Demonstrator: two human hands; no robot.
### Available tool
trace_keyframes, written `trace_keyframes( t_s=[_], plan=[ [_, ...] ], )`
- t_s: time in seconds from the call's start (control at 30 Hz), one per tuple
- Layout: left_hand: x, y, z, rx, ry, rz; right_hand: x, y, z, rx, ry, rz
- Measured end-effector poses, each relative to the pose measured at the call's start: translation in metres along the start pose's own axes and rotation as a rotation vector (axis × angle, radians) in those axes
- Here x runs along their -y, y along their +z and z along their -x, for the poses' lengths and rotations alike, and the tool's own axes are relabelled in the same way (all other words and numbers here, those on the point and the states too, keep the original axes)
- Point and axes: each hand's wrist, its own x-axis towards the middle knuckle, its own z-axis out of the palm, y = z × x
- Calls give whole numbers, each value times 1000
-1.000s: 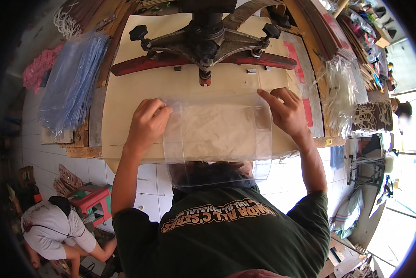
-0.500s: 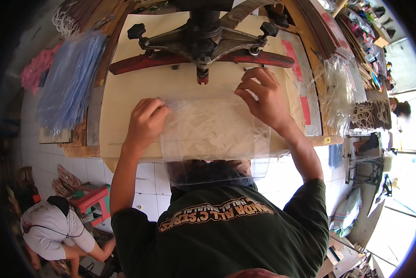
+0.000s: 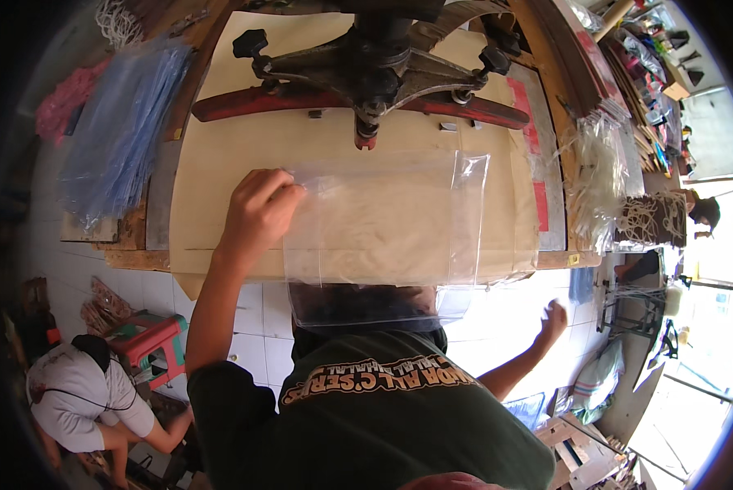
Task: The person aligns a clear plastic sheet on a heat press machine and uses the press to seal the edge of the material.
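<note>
A clear plastic bag (image 3: pixel 387 237) lies on the tan sheet covering the table, its lower part hanging over the front edge above my lap. My left hand (image 3: pixel 262 208) is closed, pinching the bag's upper left corner. The bag's right side lies loose, with a folded-looking clear strip along it. My right hand (image 3: pixel 553 320) is out to the right, beyond the table's front edge and away from the bag; it is small and blurred, so its fingers cannot be made out.
Above the bag stands a machine head (image 3: pixel 375 69) with black knobs and a red bar (image 3: pixel 244 106). Bluish plastic sheets (image 3: pixel 126 122) are stacked on the left, clear plastic pieces (image 3: pixel 599 171) on the right. At lower left a person (image 3: pixel 73 392) bends near a red-green stool (image 3: pixel 154 343).
My right hand has let go of the bag's upper right side and swung down to the right, off the table. My left hand keeps its pinch. The view has shifted slightly.
</note>
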Motion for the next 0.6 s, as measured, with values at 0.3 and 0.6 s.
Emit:
trace_keyframes(
  t_s=[0.3, 0.6],
  plan=[
    [-1, -2, 0, 33, -24, -11, 193, 111, 73, -436, -872, -77],
    [-5, -5, -3, 21, -29, -12, 295, 235, 118, 593, -1621, 328]
  ],
)
